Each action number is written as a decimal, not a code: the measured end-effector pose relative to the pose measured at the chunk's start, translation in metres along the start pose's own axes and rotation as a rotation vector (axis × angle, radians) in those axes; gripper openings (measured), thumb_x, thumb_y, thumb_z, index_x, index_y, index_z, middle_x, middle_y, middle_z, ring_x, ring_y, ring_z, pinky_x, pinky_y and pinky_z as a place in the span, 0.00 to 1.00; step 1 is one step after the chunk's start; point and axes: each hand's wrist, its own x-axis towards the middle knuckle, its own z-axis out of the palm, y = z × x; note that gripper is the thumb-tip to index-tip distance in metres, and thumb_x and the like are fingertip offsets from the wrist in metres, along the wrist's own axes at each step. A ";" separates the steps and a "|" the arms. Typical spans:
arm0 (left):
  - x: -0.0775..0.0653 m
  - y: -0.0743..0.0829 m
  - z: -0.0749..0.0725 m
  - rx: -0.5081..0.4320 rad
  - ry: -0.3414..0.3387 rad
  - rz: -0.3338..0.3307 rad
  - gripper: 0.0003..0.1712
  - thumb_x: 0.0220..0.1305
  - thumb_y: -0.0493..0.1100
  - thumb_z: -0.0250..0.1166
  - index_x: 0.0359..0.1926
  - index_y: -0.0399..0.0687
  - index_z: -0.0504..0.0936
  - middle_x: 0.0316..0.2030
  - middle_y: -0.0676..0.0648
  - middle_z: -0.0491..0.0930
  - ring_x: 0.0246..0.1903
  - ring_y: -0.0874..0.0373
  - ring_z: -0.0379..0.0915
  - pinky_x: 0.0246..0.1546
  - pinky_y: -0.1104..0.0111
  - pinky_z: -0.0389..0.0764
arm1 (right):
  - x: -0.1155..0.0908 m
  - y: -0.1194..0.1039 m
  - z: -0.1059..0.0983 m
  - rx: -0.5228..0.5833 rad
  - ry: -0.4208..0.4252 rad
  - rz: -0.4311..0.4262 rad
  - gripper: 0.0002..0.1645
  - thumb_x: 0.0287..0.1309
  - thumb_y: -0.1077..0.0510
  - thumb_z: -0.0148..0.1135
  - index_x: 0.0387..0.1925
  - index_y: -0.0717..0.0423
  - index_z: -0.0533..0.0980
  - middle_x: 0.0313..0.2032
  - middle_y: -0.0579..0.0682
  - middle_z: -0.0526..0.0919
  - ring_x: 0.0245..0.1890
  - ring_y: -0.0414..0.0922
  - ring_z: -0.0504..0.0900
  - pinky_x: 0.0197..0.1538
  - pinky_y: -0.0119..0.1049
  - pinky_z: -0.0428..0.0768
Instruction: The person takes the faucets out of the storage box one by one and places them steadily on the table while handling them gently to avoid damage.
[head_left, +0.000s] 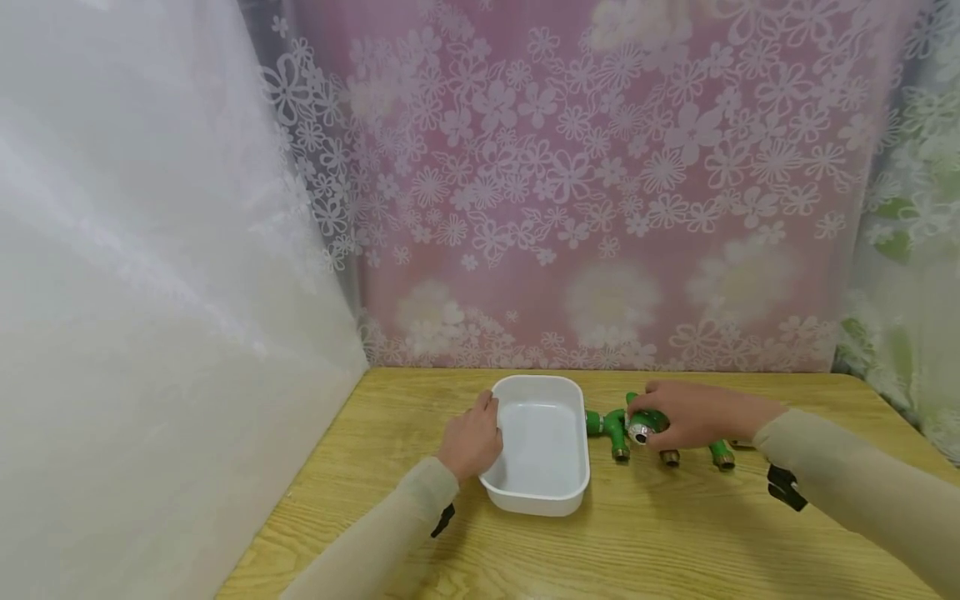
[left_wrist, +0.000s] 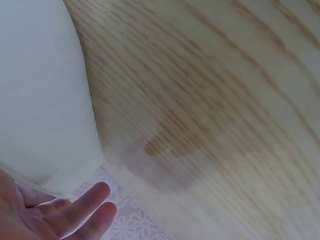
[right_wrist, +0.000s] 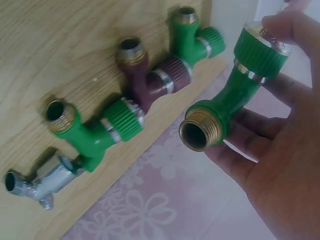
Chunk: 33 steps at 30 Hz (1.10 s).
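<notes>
A deep white plastic tray (head_left: 536, 505) sits on the table, its hollow bare in the head view. My left hand (head_left: 472, 437) holds its left rim; two fingers (left_wrist: 90, 202) reach out straight past the rim in the left wrist view. My right hand (right_wrist: 275, 145) grips a green valve (right_wrist: 227, 100) by its silver-ended ribbed knob, raised off the table, brass threaded mouth outward. Below it lie another green valve (right_wrist: 185, 42), a dark maroon valve (right_wrist: 137, 82), a further green valve (right_wrist: 87, 137) and a silver metal valve (right_wrist: 52, 177), in a row.
The wooden table (head_left: 585, 558) runs back to a pink flowered curtain (head_left: 600, 167). A white sheet (head_left: 150, 292) hangs along the left side. The nearest valve of the row stands close against the tray's right wall.
</notes>
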 end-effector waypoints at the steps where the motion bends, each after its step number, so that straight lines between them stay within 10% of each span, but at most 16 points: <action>1: 0.000 0.000 0.000 0.002 0.002 0.001 0.30 0.73 0.46 0.54 0.70 0.38 0.69 0.70 0.42 0.65 0.42 0.51 0.84 0.30 0.62 0.84 | -0.002 0.002 0.001 -0.003 0.000 0.003 0.24 0.62 0.42 0.65 0.58 0.39 0.78 0.53 0.50 0.76 0.40 0.40 0.77 0.40 0.43 0.77; 11: 0.000 0.000 -0.002 -0.015 0.016 0.011 0.29 0.72 0.45 0.54 0.70 0.37 0.69 0.70 0.41 0.66 0.45 0.49 0.84 0.32 0.61 0.84 | -0.021 0.028 0.004 0.015 0.026 0.074 0.27 0.63 0.41 0.63 0.61 0.44 0.77 0.66 0.68 0.69 0.59 0.64 0.77 0.51 0.62 0.78; 33: -0.001 0.000 -0.003 -0.023 -0.013 -0.005 0.30 0.73 0.46 0.54 0.71 0.38 0.68 0.72 0.42 0.64 0.44 0.50 0.84 0.30 0.62 0.83 | -0.059 0.094 0.018 0.000 0.081 0.144 0.32 0.63 0.39 0.64 0.58 0.56 0.78 0.55 0.65 0.78 0.47 0.59 0.82 0.44 0.58 0.80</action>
